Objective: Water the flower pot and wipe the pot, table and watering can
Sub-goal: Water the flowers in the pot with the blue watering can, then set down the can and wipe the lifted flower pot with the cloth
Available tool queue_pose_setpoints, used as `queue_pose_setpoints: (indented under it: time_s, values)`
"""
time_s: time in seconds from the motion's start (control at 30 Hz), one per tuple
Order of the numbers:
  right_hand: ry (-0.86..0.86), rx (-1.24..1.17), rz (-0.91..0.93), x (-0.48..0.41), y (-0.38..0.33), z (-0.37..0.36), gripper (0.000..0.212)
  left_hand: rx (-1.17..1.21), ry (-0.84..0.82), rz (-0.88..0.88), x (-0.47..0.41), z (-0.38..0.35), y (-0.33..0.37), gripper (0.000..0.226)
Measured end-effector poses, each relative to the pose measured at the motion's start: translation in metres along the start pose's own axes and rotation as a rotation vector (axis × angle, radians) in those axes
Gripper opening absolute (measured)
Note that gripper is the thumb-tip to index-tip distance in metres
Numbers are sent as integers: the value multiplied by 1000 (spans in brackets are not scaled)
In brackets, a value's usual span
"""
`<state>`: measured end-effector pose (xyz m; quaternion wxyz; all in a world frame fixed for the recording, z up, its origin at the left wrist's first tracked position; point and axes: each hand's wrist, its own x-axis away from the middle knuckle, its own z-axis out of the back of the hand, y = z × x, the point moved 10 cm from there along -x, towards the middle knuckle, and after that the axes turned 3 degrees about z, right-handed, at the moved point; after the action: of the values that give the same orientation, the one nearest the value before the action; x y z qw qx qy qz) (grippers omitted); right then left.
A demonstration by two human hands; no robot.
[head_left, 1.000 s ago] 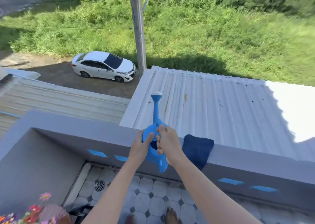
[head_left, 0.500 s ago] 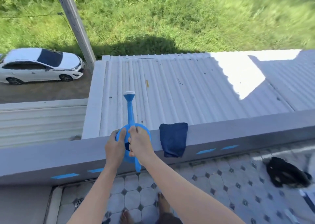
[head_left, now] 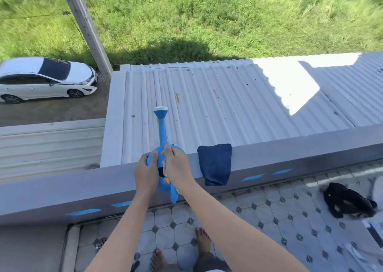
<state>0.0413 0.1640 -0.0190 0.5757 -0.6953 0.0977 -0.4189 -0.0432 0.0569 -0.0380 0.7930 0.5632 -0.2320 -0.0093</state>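
Observation:
A blue watering can (head_left: pixel 163 135) with a long spout and a white rose sits at the grey balcony wall (head_left: pixel 62 191), its spout pointing away over a metal roof. My left hand (head_left: pixel 146 173) cups the can's left side. My right hand (head_left: pixel 177 168) grips its top and handle. A dark blue cloth (head_left: pixel 215 164) is draped over the wall just right of my right hand. The flower pot is out of view.
A corrugated white roof (head_left: pixel 217 106) lies beyond the wall, with grass, a pole (head_left: pixel 87 29) and a white car (head_left: pixel 45 79) below. The tiled balcony floor (head_left: pixel 269 215) holds a black bundle (head_left: pixel 348 201) at right and a drain (head_left: pixel 101 243) at lower left. Bare feet stand below.
The view has swung right and downward; the flowers at lower left have left the frame and the black bundle has appeared. Both hands stay on the watering can at the wall.

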Motion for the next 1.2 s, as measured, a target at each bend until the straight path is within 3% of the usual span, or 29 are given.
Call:
queue_pose_setpoints:
  time_s: [0.17, 0.37, 0.43, 0.53, 0.63, 0.8, 0.93, 1.03, 1.2]
  values:
    - [15, 98, 59, -10, -8, -4, 48, -8, 23, -2, -2, 4, 3, 37]
    - [-82, 134, 55, -10, -6, -1, 49, -49, 0, 7, -6, 4, -1, 42]
    - [-90, 126, 62, -11, -1, 4, 56, -78, 63, -11, -3, 13, 4, 47]
    - [-54, 186, 147, -14, -5, 22, 64, -100, 249, -216, 15, 36, 49, 47]
    - [69, 170, 170, -18, -10, 72, 46, -99, 342, -449, 35, 41, 108, 40]
    - [211, 175, 147, -33, -4, 164, 37, -12, 240, -647, 69, -13, 182, 29]
    - [231, 221, 52, -45, 16, 204, 29, -1, -11, -567, 79, -101, 179, 14]
    - [233, 208, -5, -54, 31, 224, 23, -107, -155, -364, 56, -166, 127, 14]
    - [210, 140, -136, -61, 59, 241, 25, -434, -192, 64, 28, -203, 7, 53]
